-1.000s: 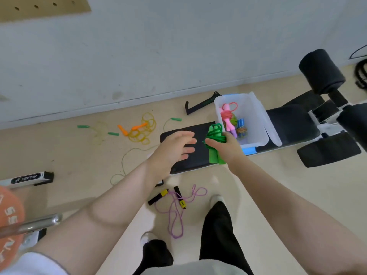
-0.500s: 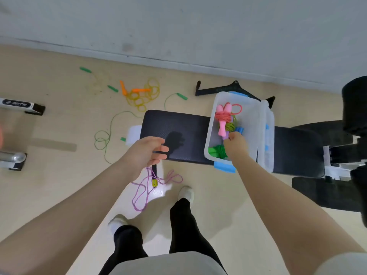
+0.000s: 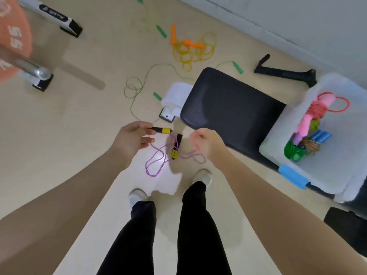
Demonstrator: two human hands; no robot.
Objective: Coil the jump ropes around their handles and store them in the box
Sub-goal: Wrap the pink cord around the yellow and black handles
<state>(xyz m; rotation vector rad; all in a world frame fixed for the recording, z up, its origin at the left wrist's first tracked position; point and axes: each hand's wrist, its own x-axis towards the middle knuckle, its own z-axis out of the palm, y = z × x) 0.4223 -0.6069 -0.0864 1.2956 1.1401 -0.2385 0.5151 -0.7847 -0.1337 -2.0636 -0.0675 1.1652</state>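
Note:
A purple jump rope (image 3: 156, 161) lies loose on the floor in front of my feet. One black-and-yellow handle (image 3: 162, 130) lies sideways and the other (image 3: 176, 146) points toward me. My left hand (image 3: 133, 139) reaches down with thumb and straight fingers at the black end of the sideways handle; I cannot tell whether they touch it. My right hand (image 3: 204, 143) hovers over the rope's right loop, fingers loosely curled and holding nothing. The clear box (image 3: 337, 171) stands on the bench at right. It holds a coiled pink rope (image 3: 315, 114), a coiled green rope (image 3: 293, 150) and other bundles.
The black padded bench (image 3: 228, 108) runs right behind the rope. A yellow rope with orange handles (image 3: 190, 48) and a thin green rope (image 3: 137, 88) sprawl on the floor beyond. A phone (image 3: 167, 116) lies by the bench. An orange weight plate (image 3: 12, 40) and its bar (image 3: 33, 70) sit left.
My right hand has left the green rope in the box and come back over the purple rope. My left hand has dropped to the rope's handle. My view has tilted down.

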